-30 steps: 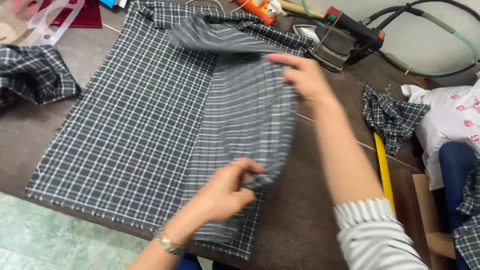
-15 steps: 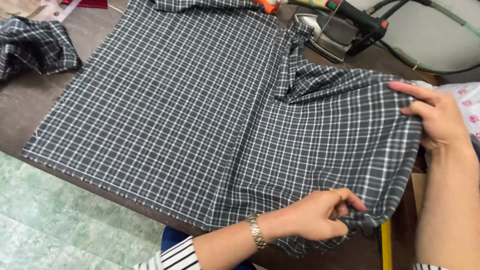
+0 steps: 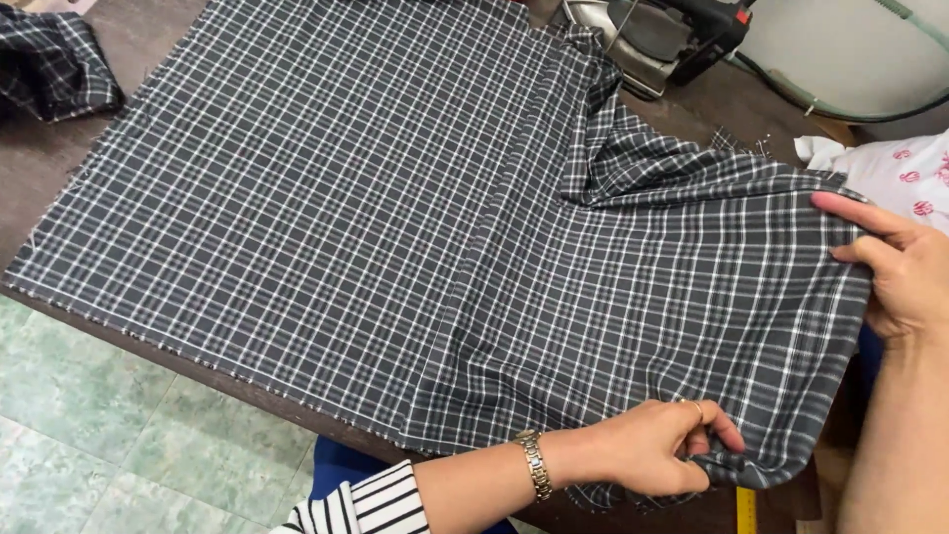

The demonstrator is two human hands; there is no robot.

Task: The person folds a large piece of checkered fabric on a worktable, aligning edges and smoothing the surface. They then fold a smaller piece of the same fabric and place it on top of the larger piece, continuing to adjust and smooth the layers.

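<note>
Pinching checked cloth hem: left hand grip closed; right hand grip clasps edge; iron behind.

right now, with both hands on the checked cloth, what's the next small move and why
Probably draw the right hand outward and lay its edge flat. The plaid fabric lies smooth across the left of the table, but folds bunch up near the iron, and the right part hangs between that hand and the left hand, which pinches the near edge.
</note>
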